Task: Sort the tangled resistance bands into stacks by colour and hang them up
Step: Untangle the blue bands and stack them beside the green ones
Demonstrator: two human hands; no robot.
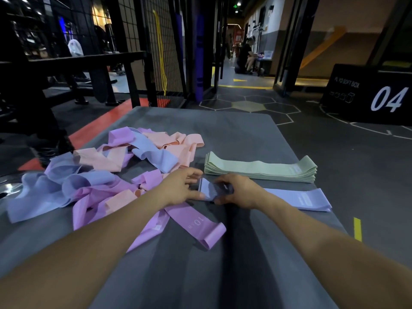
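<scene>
Nearest, a pink band [196,226] lies loose on the grey table [223,275]. Just beyond it, the left hand [180,188] and the right hand [239,191] both pinch one end of a blue band [298,198], which lies flat toward the right. The step seems to be the start of the blue stack. Next, I think, this end should be smoothed flat and another blue band pulled from the tangled pile [100,170] on the left. Farther, the green stack [260,168] looks finished. On the wire rack [142,36] behind the table hangs a yellow band [160,52].
</scene>
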